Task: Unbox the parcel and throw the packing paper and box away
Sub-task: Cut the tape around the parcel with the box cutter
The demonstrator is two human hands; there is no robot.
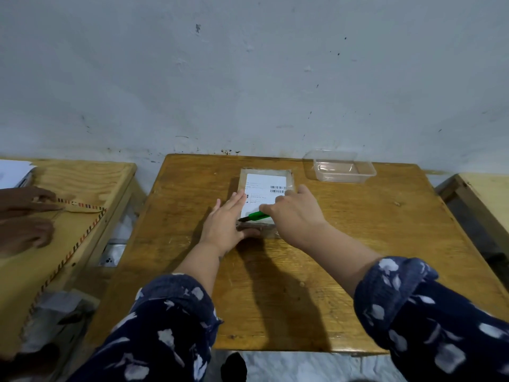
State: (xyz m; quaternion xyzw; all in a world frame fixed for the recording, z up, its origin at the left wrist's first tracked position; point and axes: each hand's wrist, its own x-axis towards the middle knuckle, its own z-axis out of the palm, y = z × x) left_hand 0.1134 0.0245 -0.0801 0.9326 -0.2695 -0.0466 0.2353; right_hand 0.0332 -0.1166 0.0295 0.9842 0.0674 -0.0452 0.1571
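**Head view: cutter on the parcel, box still sealed**

Head camera looks down on a wooden table (192, 271), and the parcel (265, 186) sits flat near its far middle, close to the wall. The left hand (224, 219) lies open and flat along the parcel's left edge, fingers together, thumb round the near side, pinning it rather than gripping. The right hand (296, 213) is curled closed round a green cutter (257, 215), its dark tip resting near the lower left of the white shipping label (261, 194).

By my reckoning this box is light and fairly stiff: small, shallow cardboard, wrapped in glossy clear tape, so likely slippery under the palm. Best hold looks to be the long side edges, pressing down as the left hand does now.

On looks: brown, flat and rectangular, tape shining around the border, white label with barcodes covering most of the top. A clear plastic tub (341, 168) stands empty just beyond, to the right.
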